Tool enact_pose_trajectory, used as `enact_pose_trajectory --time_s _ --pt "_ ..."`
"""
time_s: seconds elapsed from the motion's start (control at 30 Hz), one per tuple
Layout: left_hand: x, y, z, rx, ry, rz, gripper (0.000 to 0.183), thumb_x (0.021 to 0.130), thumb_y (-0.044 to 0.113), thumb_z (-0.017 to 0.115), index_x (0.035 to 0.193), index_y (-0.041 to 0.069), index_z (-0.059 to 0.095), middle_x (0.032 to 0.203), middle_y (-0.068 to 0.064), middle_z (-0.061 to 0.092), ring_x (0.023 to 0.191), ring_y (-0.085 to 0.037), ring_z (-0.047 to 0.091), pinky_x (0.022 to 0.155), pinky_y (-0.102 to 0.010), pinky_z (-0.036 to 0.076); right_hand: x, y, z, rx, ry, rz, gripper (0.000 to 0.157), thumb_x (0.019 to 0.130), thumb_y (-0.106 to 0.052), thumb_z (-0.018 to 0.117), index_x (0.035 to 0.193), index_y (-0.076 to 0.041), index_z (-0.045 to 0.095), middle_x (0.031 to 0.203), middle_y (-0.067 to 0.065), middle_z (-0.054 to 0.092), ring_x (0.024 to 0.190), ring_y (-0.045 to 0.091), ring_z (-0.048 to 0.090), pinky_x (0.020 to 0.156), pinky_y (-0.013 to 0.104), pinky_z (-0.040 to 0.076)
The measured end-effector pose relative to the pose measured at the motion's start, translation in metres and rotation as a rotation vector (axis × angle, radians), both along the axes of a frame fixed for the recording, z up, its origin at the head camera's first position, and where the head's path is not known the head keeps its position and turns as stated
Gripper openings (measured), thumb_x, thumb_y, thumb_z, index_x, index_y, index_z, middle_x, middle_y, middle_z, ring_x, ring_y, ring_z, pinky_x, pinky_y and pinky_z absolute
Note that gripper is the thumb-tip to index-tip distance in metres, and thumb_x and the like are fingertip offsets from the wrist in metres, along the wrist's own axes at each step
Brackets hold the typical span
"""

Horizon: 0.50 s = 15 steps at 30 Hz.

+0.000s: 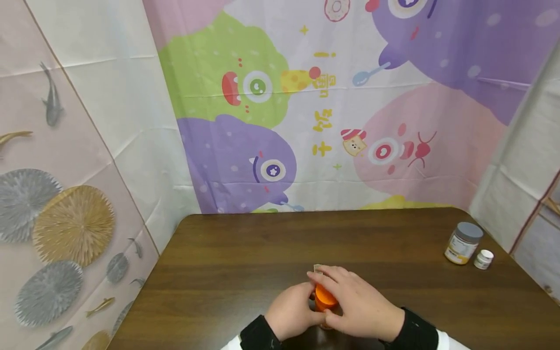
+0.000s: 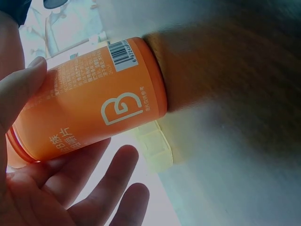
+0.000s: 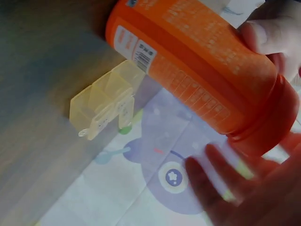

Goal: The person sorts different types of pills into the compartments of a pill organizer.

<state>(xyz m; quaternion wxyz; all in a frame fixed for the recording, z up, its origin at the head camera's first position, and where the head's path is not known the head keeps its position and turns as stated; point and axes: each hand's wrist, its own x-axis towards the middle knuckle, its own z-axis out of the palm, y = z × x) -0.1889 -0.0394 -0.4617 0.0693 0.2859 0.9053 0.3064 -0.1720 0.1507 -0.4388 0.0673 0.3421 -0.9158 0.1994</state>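
An orange bottle (image 2: 89, 94) with white print and an orange cap (image 1: 326, 294) stands on the table between both hands. My left hand (image 1: 290, 310) holds its side below the cap by thumb and forefinger; the other fingers spread loosely in the left wrist view. Over the top, my right hand (image 1: 360, 304) has thumb and fingers about the cap; its fingertips blur in the right wrist view. Just behind the bottle lies a pale yellow, see-through pill organizer (image 3: 106, 96) with several compartments and lids hanging at its side. Most of it is hidden in the head view.
On the wooden table (image 1: 245, 243), a larger grey-lidded jar (image 1: 463, 243) and a small white-capped bottle (image 1: 483, 259) stand near the right edge. A cartoon-printed cloth (image 1: 271, 121) hangs behind the far edge.
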Motion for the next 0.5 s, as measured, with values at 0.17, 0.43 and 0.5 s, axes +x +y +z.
enact_pose_trajectory --time_s 0.17,0.43,0.5 --pt "-0.0004 0.0013 0.0015 -0.016 -0.001 -0.006 0.040 0.077 0.043 0.078 0.109 0.023 0.064 0.095 0.013 0.066 0.077 -0.004 0.058 0.073 -0.029 0.053 -0.0006 -0.0047 -0.0009 0.043 -0.038 -0.163 0.054 0.084 -0.063 0.061 0.117 -0.020 0.060 0.097 -0.008 0.056 0.077 0.008 0.050 0.063 0.027 0.049" --pt "-0.0005 0.0010 0.0002 -0.012 0.006 -0.003 0.037 0.077 0.039 0.079 0.106 0.023 0.064 0.089 0.014 0.063 0.069 -0.002 0.053 0.065 -0.024 0.050 -0.0007 -0.0083 0.0038 0.022 -0.070 -0.181 0.038 0.084 -0.053 0.068 0.105 -0.022 0.060 0.085 -0.011 0.052 0.068 0.007 0.046 0.057 0.023 0.046" --pt "-0.0007 0.0007 -0.0003 -0.014 0.012 -0.005 0.037 0.077 0.038 0.080 0.106 0.023 0.064 0.089 0.014 0.063 0.070 -0.002 0.054 0.066 -0.024 0.051 -0.0007 -0.0081 0.0050 0.017 -0.082 -0.163 0.041 0.084 -0.049 0.069 0.110 -0.019 0.060 0.089 -0.010 0.053 0.072 0.008 0.047 0.061 0.024 0.048"
